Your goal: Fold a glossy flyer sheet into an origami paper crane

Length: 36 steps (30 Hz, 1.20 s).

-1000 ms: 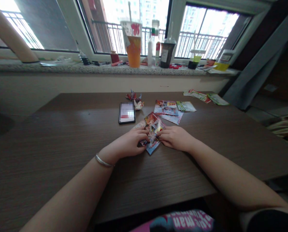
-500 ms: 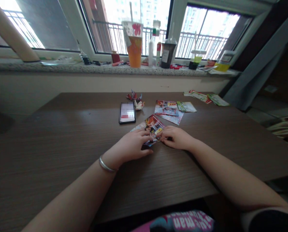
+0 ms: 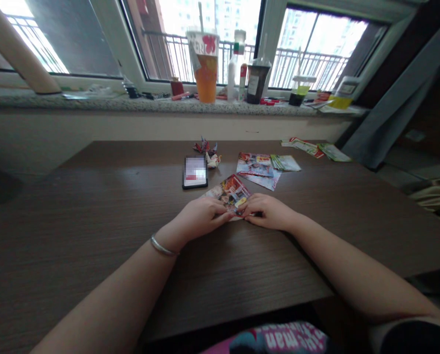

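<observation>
A colourful printed sheet of paper [image 3: 233, 189] lies on the brown table [image 3: 131, 236], turned with one corner pointing away from me. My left hand [image 3: 201, 216] is closed on its near left edge, thumb and fingertips together at the paper. At the near right edge my right hand [image 3: 266, 210] pinches the same sheet with bent fingers. A pale strip shows along the near edge between the hands. Just beyond the sheet are a phone [image 3: 195, 172] with a lit screen, a white folded paper piece [image 3: 213, 160] and a red and purple folded paper piece [image 3: 204, 146].
Printed sheets [image 3: 256, 164] and green and white papers [image 3: 287, 162] lie right of the phone. More leaflets [image 3: 333, 152] rest at the table's far right. On the windowsill stand a large orange drink cup [image 3: 205, 73], a clear bottle [image 3: 235, 69] and a dark drink cup [image 3: 257, 81].
My left thumb has come up to the paper's near edge, closing the gap to the fingers. My right hand has shifted slightly left, and a pale strip now shows at the near edge.
</observation>
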Each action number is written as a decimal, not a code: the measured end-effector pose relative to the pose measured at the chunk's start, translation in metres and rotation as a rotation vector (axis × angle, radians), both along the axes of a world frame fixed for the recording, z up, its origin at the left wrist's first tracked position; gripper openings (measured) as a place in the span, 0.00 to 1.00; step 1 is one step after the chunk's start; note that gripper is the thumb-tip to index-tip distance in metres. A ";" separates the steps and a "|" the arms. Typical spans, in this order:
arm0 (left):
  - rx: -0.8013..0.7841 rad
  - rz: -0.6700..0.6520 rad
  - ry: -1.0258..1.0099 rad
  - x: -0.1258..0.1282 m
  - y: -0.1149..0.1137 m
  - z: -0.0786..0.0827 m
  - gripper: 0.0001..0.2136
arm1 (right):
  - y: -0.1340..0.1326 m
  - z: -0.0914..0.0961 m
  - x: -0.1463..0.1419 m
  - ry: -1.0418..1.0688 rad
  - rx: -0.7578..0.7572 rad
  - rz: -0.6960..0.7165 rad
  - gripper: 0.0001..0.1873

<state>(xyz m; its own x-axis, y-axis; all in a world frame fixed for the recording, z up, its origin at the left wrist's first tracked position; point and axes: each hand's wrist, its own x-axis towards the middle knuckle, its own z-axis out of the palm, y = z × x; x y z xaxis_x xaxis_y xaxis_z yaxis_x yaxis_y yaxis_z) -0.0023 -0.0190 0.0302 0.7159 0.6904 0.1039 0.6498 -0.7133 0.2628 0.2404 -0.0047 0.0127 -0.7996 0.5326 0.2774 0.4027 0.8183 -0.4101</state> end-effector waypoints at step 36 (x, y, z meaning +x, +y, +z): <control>0.038 0.394 -0.059 -0.005 0.020 -0.024 0.12 | 0.001 -0.006 0.000 0.008 0.046 -0.191 0.11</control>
